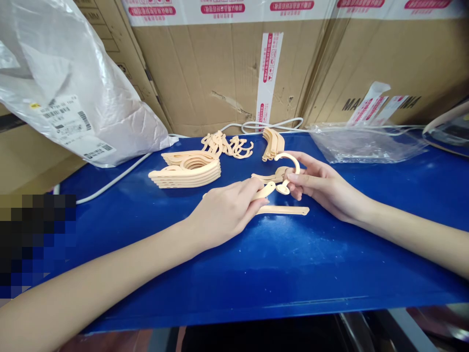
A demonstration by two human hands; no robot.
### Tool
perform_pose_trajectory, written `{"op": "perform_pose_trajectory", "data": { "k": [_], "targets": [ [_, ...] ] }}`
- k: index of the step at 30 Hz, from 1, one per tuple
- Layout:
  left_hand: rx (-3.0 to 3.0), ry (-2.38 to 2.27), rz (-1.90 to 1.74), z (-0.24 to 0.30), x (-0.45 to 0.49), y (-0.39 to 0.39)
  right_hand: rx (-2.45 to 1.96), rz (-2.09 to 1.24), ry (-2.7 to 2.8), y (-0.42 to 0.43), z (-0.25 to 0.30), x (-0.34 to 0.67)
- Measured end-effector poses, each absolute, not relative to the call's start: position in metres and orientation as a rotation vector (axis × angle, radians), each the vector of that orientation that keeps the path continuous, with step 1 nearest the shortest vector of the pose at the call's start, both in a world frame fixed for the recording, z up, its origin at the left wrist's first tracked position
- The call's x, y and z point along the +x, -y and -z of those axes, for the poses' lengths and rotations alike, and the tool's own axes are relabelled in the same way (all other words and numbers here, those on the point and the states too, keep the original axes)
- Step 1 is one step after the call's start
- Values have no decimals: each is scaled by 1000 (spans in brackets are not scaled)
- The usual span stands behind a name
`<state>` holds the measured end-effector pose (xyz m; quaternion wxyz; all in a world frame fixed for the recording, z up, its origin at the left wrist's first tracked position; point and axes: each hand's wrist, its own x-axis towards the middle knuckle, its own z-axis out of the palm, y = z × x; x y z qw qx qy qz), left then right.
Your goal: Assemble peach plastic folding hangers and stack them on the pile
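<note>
My left hand [234,208] is closed round a cream plastic hanger arm [266,190], whose rounded end with a small hole sticks out past my fingers. Between the thumb and fingers of my right hand [311,178] is a cream hanger hook [295,164], curved end up and its round base close to that hanger arm. Whether the two parts touch I cannot tell. Beneath my hands a straight cream bar [289,210] lies on the blue table [293,274]. Another flat cream piece [269,179] shows just behind them, partly hidden by my right fingers.
A stack of cream hanger pieces [186,176] sits at left, with loose hooks [223,144] and a bundle of curved arms [273,143] behind. A white plastic bag [84,93], clear plastic wrap [366,144], a white cable [113,181] and cardboard boxes [220,73] line the back.
</note>
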<state>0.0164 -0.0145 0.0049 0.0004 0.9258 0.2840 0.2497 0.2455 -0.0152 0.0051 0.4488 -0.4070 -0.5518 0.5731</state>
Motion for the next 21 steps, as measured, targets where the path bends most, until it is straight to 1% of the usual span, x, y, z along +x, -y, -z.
{"op": "perform_pose_trajectory", "data": {
  "k": [5, 11, 21],
  "targets": [
    [2881, -875, -637, -6, 17, 13, -1007, -1417, 1371, 14, -6, 246],
    [2884, -851, -570, -6, 16, 12, -1008, -1421, 1449, 14, -5, 248],
    [2903, -829, -567, -4, 17, 11, -1008, -1406, 1445, 14, -5, 248]
  ]
}}
